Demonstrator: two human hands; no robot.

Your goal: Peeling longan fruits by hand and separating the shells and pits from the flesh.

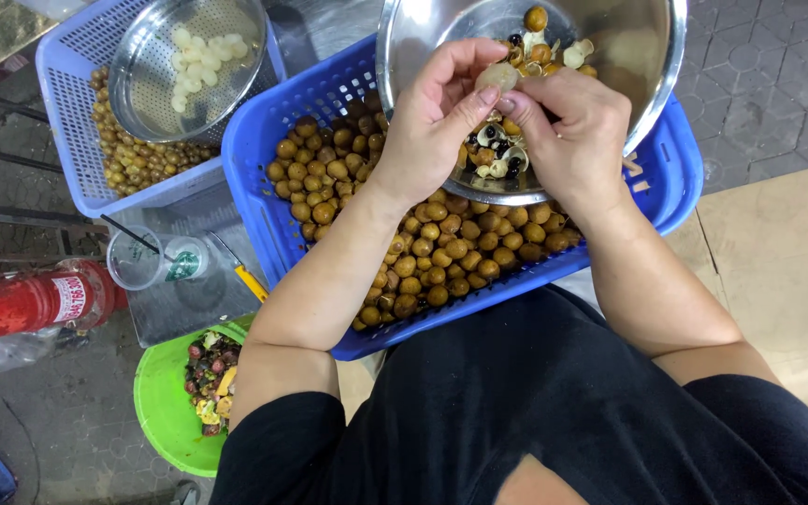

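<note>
Nearest: person's lap in black cloth, w/ a blue basket (680, 178) resting on it, full of small brown round fruits (441, 257). Both forearms reach fwd over the basket. Left hand (427, 126) and right hand (577, 131) meet over a steel bowl (647, 56) that sits on the basket's far part; fingers of both pinch one pale peeled fruit (497, 75) between them, thumbs and fingertips closed on it, just above the bowl's heap of shells and black seeds (502, 154). Off to the left: green bowl of scraps (165, 402) on the floor, clear plastic cup (137, 262), red bottle (35, 304). Farther left-back: a paler blue basket (72, 140) w/ more brown fruits, a steel colander (142, 75) holding peeled white pieces in it.
</note>
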